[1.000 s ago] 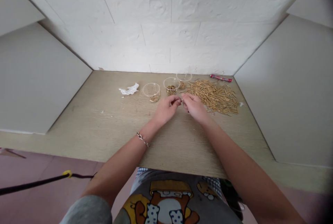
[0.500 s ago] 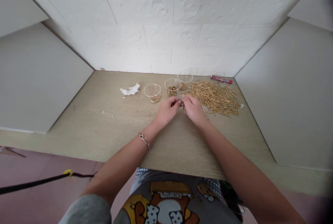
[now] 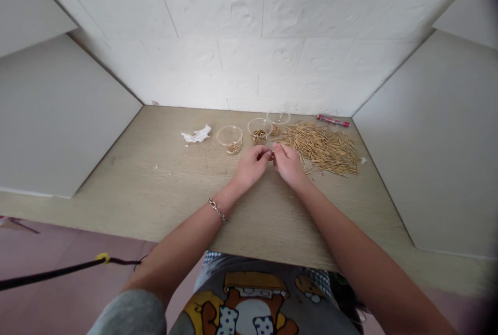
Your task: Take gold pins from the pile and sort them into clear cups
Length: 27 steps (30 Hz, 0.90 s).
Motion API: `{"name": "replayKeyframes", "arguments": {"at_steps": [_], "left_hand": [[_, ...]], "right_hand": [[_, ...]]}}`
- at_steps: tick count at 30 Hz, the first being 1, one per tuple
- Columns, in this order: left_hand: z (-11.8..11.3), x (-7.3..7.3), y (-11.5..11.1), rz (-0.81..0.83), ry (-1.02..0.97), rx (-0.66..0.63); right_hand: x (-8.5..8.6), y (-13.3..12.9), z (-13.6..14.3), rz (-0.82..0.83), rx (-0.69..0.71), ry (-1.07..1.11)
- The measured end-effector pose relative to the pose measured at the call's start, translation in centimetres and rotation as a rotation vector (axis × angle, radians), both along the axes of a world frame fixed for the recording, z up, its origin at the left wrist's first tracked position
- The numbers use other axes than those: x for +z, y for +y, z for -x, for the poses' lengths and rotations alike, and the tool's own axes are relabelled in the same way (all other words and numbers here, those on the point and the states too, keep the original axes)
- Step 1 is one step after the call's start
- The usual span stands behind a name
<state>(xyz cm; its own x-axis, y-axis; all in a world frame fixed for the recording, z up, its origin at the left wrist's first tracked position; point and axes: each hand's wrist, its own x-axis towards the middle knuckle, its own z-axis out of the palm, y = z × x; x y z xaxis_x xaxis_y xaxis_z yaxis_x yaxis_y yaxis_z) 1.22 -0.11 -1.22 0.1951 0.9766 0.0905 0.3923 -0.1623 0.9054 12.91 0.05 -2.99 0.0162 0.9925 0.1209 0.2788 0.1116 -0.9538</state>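
Note:
My left hand (image 3: 252,164) and my right hand (image 3: 287,163) meet fingertip to fingertip over the table. Both are closed in a pinch, and whatever lies between the fingers is too small to make out. Just beyond them stands a clear tub (image 3: 259,133) of small brass-coloured pieces. Left of it, another clear tub (image 3: 230,140) holds some small golden pieces. A third clear tub (image 3: 277,123) is behind, with a few pieces in it. Thin golden pins lie in a wide pile (image 3: 321,148) beside and beyond my right hand.
A crumpled white tissue (image 3: 197,134) lies at the left on the wooden table (image 3: 155,200). At the back right is a red wrapped stick (image 3: 333,121). Grey panels stand on both sides, and a white wall (image 3: 241,18) rises behind.
The whole view has shifted very slightly. My hands stay together in nearly the same pinch, with only a small movement of the fingers.

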Motion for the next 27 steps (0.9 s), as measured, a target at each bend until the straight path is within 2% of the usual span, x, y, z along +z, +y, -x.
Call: {"name": "replayKeyframes", "arguments": {"at_steps": [14, 22, 27], "left_hand": [[0.44, 0.64, 0.04, 0.080, -0.046, -0.066], [0.49, 0.43, 0.12, -0.039, 0.049, -0.073], [0.41, 0.55, -0.06, -0.057, 0.076, -0.076]], "right_hand": [[0.73, -0.29, -0.09, -0.132, 0.039, -0.235], [0.40, -0.21, -0.61, -0.073, 0.059, -0.076], [0.07, -0.17, -0.68, -0.035, 0.048, 0.008]]}}
